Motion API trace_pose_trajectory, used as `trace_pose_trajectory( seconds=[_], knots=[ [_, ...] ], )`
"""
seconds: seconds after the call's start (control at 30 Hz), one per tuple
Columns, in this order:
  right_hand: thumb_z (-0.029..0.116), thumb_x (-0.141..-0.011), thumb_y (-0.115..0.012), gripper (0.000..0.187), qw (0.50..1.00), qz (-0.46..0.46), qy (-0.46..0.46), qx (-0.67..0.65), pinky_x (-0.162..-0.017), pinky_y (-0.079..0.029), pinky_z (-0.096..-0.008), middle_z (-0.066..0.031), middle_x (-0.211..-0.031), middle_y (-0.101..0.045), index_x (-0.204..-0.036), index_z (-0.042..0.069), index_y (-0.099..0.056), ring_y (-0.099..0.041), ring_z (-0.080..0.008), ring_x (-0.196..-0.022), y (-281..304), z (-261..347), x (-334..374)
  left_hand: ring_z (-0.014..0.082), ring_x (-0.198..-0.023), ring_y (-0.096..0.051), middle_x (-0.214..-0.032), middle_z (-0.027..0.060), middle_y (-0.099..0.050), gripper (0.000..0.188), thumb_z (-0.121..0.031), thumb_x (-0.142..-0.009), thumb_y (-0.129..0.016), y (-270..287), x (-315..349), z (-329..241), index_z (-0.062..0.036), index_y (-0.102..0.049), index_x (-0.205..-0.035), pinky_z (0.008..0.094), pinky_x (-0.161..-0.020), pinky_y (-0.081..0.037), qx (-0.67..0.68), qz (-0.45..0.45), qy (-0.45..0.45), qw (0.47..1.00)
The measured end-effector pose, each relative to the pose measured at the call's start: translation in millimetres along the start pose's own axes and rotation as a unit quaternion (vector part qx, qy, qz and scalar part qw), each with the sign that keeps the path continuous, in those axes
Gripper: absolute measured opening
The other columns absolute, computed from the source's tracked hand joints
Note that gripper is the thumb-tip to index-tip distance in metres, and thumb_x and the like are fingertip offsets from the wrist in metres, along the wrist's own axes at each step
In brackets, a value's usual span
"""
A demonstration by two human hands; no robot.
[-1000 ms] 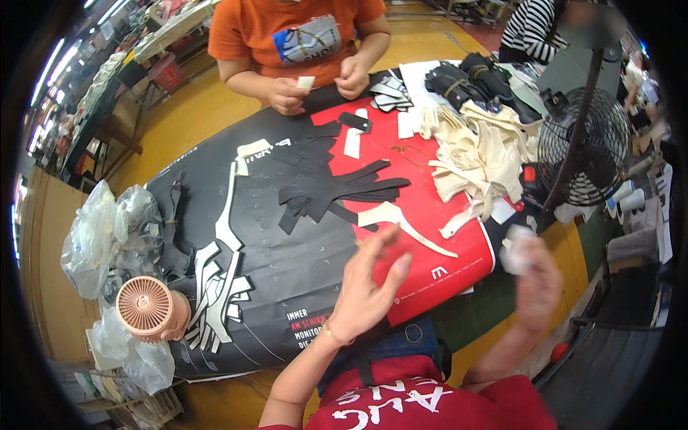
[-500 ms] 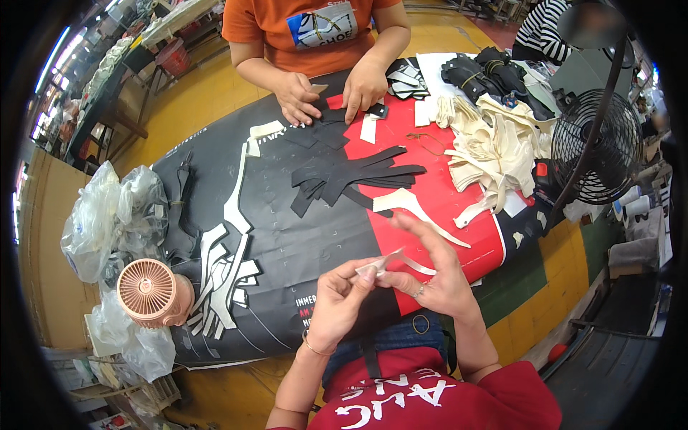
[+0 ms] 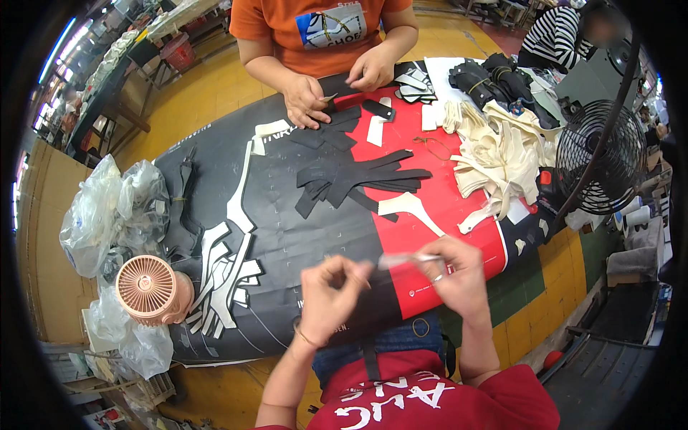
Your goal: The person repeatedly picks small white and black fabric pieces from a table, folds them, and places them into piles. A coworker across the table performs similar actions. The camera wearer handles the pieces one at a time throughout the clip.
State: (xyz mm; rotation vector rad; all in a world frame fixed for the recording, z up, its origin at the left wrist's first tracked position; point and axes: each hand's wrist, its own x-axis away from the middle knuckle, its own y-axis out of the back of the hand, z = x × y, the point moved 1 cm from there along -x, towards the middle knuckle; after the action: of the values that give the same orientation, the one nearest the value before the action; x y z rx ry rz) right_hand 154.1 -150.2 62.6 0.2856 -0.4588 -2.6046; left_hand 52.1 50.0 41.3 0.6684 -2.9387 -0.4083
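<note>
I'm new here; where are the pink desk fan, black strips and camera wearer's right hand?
Pink desk fan (image 3: 145, 282): head view, front grille.
Black strips (image 3: 345, 179): head view, pile's middle.
Right hand (image 3: 459, 278): head view, hand's middle.

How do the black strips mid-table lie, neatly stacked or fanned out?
Fanned out: the black strips overlap toward the middle, and their ends splay in different directions.

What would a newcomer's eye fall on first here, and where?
Probably the big red-and-black printed table cover filling the middle. Next come the heap of cream, cloth-like strips toward the right and the round pink fan at the left end. At the near side, the right hand holds a small, motion-blurred pale piece close to the left hand.
</note>
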Motion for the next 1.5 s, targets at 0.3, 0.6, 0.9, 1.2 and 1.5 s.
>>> trace_pose_trajectory(
  seconds=[0.3, 0.6, 0.9, 1.2, 1.5],
  knots=[
    [0.008, -0.089, -0.074, 0.013, 0.998, -0.024, -0.063, 0.006, -0.061, -0.043, -0.0259, -0.0045, -0.074, -0.061, -0.095, -0.003, -0.073, -0.055, -0.0079, -0.067, 41, -19, 18, 0.0278, -0.11, -0.058, -0.116, 0.0091, -0.064, 0.028, -0.025, -0.085, -0.077, -12, -133, 32, -0.0069, -0.071, -0.105, 0.043, -0.098, -0.04, -0.397, -0.161, -0.213, 0.878],
    [0.006, -0.093, -0.069, 0.013, 0.999, -0.009, -0.052, 0.004, -0.065, -0.047, -0.0248, -0.008, -0.084, -0.069, -0.101, -0.004, -0.071, -0.062, -0.0104, -0.074, 34, -18, 22, 0.0168, -0.073, -0.069, -0.081, 0.0083, -0.07, 0.009, 0.001, -0.087, -0.072, 7, -78, -7, 0.0008, -0.067, -0.095, 0.028, -0.07, -0.054, -0.041, -0.152, -0.226, 0.961],
    [0.006, -0.095, -0.066, 0.012, 0.953, 0.268, -0.096, -0.105, -0.063, -0.049, -0.0265, -0.0062, -0.087, -0.069, -0.105, -0.002, -0.067, -0.062, -0.0119, -0.071, 7, 21, 12, 0.0163, -0.077, -0.068, -0.096, 0.0152, -0.07, 0.02, -0.006, -0.087, -0.074, 36, 34, 16, 0.0036, -0.067, -0.104, 0.0271, -0.065, -0.052, -0.062, -0.066, 0.114, 0.989],
    [0.018, -0.093, -0.07, 0.018, 0.907, 0.418, 0.011, 0.041, -0.066, -0.05, -0.0335, -0.011, -0.087, -0.068, -0.098, 0.0, -0.069, -0.066, -0.0236, -0.074, -89, 41, -13, 0.0331, -0.111, -0.061, -0.122, 0.0144, -0.063, 0.028, -0.009, -0.083, -0.074, 59, 103, 42, -0.0054, -0.07, -0.11, 0.0432, -0.098, -0.041, -0.334, -0.156, -0.06, 0.928],
    [0.027, -0.094, -0.066, 0.027, 0.87, 0.453, 0.019, 0.191, -0.075, -0.052, -0.0445, -0.0171, -0.09, -0.071, -0.098, 0.0, -0.07, -0.068, -0.0371, -0.086, -135, 38, -34, 0.0278, -0.13, -0.052, -0.138, 0.0118, -0.057, 0.035, -0.016, -0.088, -0.07, 48, 125, 71, -0.011, -0.066, -0.122, 0.046, -0.108, -0.036, -0.393, -0.11, -0.096, 0.908]
  ],
)
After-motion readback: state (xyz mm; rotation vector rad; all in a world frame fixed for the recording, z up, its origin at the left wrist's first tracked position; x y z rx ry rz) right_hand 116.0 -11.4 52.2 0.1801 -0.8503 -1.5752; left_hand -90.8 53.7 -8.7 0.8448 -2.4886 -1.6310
